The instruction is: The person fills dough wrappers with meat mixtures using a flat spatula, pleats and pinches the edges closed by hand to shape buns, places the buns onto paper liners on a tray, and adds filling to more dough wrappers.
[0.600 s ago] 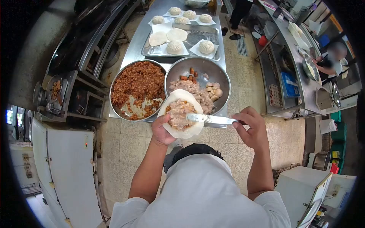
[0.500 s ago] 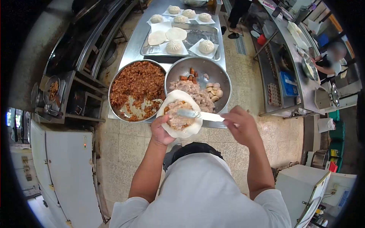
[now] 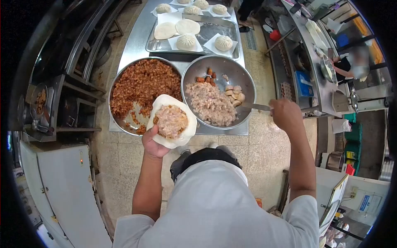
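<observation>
On my left hand (image 3: 153, 144) rests a round dough wrapper (image 3: 189, 131), with the thumb over its edge and the fingers hidden beneath. Pale minced meat (image 3: 171, 120) is spread over darker filling in its middle. My right hand (image 3: 286, 115) is closed round the handle of a flat metal spatula (image 3: 258, 107), whose tip reaches the right rim of a steel bowl (image 3: 245, 76). That bowl holds pink minced meat (image 3: 213, 105), sliced pale pieces (image 3: 236, 97) and a few orange-brown chunks (image 3: 210, 75). Left of it, a wide pan (image 3: 113, 89) contains reddish-brown chopped filling (image 3: 144, 84).
Beyond the bowls, a metal tray (image 3: 219, 31) carries two flat dough rounds (image 3: 187, 27) and two pleated buns (image 3: 223, 43) on paper. More buns (image 3: 192, 10) sit farther back. Another person (image 3: 353, 66) stands at the right counter (image 3: 316, 78). A white freezer (image 3: 62, 182) stands at left.
My right hand has swung right, taking the spatula off the filled wrapper to the bowl's right rim. My left hand and the wrapper have shifted slightly left. The view has moved a little.
</observation>
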Demonstrator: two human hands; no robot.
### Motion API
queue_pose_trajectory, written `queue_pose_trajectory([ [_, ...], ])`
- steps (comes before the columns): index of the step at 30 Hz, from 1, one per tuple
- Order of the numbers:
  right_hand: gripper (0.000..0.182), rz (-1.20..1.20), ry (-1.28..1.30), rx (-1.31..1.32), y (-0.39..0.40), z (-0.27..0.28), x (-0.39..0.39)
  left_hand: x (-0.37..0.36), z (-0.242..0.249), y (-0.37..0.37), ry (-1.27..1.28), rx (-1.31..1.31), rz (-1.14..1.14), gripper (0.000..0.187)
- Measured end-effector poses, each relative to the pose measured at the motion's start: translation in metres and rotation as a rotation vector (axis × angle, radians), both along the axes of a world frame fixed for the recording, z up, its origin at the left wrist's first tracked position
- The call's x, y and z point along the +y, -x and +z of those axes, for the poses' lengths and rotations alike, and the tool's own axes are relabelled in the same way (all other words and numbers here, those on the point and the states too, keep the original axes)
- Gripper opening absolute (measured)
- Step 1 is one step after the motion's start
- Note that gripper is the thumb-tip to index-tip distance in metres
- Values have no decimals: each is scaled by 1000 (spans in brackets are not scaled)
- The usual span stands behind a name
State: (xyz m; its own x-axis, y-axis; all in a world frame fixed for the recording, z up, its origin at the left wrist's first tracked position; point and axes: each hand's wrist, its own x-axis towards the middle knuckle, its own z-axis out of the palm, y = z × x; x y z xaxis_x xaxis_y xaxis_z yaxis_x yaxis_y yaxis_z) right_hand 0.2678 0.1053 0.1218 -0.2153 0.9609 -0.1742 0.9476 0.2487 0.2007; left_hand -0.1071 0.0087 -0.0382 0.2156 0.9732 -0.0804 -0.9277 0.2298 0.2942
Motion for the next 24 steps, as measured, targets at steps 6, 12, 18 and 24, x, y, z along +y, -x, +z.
queue_pose_trajectory([
  [6,16,20,194,-204,27,-7,35,-12,0,-8,15,40,30,83],
  [12,19,-41,255,-144,32,-33,37,-27,1,-17,24,-16,43,82],
  [18,17,-27,134,-75,3,-57,26,-32,-3,-9,35,-69,6,79],
  [24,16,-3,35,-7,-3,-65,20,-24,-10,-6,41,-63,-63,75],
])
